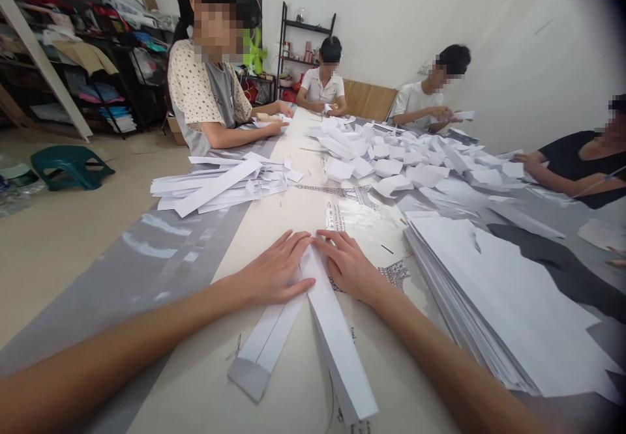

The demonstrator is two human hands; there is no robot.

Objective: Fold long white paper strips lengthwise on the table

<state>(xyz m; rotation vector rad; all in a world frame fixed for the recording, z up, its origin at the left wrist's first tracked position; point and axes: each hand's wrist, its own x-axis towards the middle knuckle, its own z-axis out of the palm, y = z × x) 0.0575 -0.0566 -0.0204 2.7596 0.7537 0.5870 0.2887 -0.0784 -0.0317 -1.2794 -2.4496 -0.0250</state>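
Observation:
A folded strip of white paper (337,330) lies on the table in front of me, bent at its top into an upside-down V with two long legs spreading toward me. My left hand (281,268) rests flat on the left leg, fingers stretched toward the bend and thumb lying across the paper. At the right side of the bend, my right hand (349,264) touches the paper with its fingertips, the fingers extended and somewhat apart. Both hands press from above; neither is wrapped round the strip. The fingertips nearly meet at the fold.
A thick stack of white sheets (508,290) is at my right. Ahead on the left lies a pile of paper strips (220,183); many folded paper pieces (391,154) cover the far right. Several people sit around the table (195,317). A green stool (71,165) stands left.

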